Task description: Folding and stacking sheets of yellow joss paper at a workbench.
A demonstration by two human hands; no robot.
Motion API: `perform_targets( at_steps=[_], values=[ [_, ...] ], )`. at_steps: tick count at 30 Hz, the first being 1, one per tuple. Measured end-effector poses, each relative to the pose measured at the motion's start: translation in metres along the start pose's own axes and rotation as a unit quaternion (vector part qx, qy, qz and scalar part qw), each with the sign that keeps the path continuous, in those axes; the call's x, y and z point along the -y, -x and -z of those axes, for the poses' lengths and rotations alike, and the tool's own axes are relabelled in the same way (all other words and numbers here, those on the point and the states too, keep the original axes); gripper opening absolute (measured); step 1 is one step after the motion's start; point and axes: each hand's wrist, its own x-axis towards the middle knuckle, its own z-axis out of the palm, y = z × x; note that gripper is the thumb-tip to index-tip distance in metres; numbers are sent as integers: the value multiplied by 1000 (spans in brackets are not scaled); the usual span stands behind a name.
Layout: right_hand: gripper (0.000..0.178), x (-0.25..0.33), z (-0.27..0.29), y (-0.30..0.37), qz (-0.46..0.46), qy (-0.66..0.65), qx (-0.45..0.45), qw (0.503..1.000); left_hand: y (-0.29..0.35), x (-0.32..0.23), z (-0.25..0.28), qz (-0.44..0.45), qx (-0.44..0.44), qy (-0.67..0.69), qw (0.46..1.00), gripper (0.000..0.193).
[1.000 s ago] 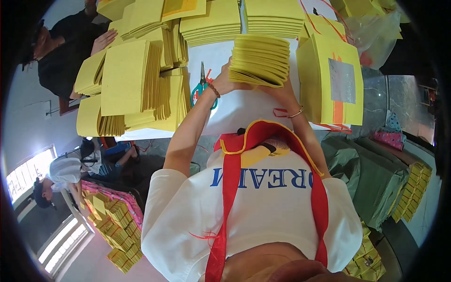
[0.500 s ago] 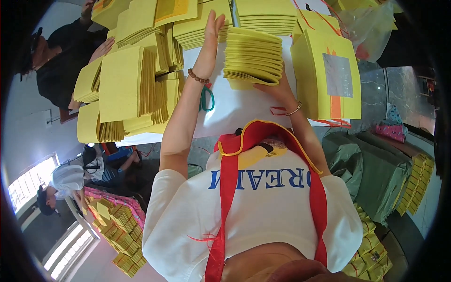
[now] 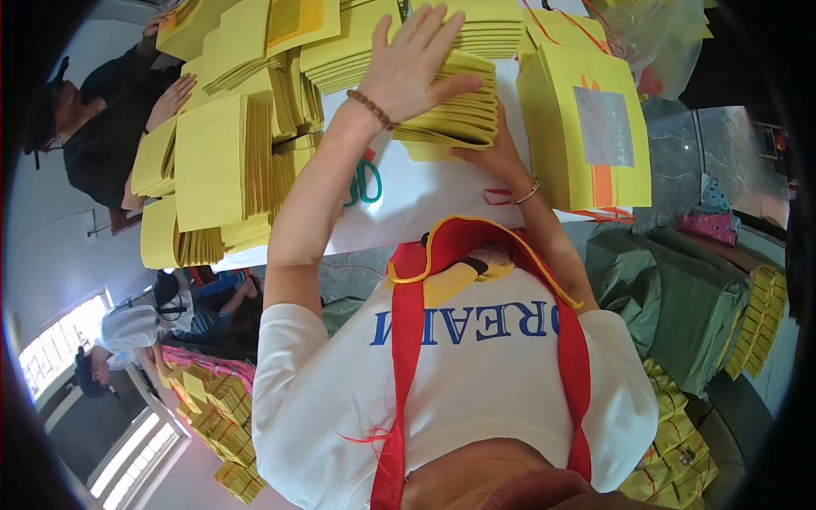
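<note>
On the white-covered table [image 3: 408, 200] in front of me stands a thick stack of folded yellow paper [image 3: 450, 119], its layered edges facing me. My left hand [image 3: 414, 68] lies across its upper left part, palm down, with the fingers spread. My right hand [image 3: 500, 153] grips the stack's lower right side; the thumb shows along the near edge and the other fingers are mostly hidden behind the paper. Scissors with teal handles [image 3: 367, 183] rest beside my left forearm. A beaded bracelet [image 3: 371, 109] circles my left wrist.
Yellow paper stacks [image 3: 211, 161] crowd the table's left and far sides. A large yellow bundle [image 3: 574, 127] with a silver patch stands at the right, near a clear plastic bag [image 3: 659, 51]. Co-workers sit at the left, one with a hand [image 3: 172, 100] by the stacks. Green sacks [image 3: 680, 297] stand lower right.
My left hand has swung from upright beside the stack to flat across its top, fingers now spread. My right hand keeps its grip. The whole view has shifted slightly.
</note>
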Motion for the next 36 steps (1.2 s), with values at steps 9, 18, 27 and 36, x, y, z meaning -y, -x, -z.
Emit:
perform_targets(
  at_steps=[9,18,27,36],
  values=[
    [113,5,2,-5,-5,-1,7,1000,28,-2,14,-64,165,147,973,101],
    [118,53,6,-2,40,-93,29,994,25,-5,16,24,207,202,957,94],
    [101,45,15,-6,38,48,18,998,79,34,-28,157,78,664,727,122],
    [95,47,10,-5,47,9,0,999,102,9,-58,203,121,542,806,125]
  ],
)
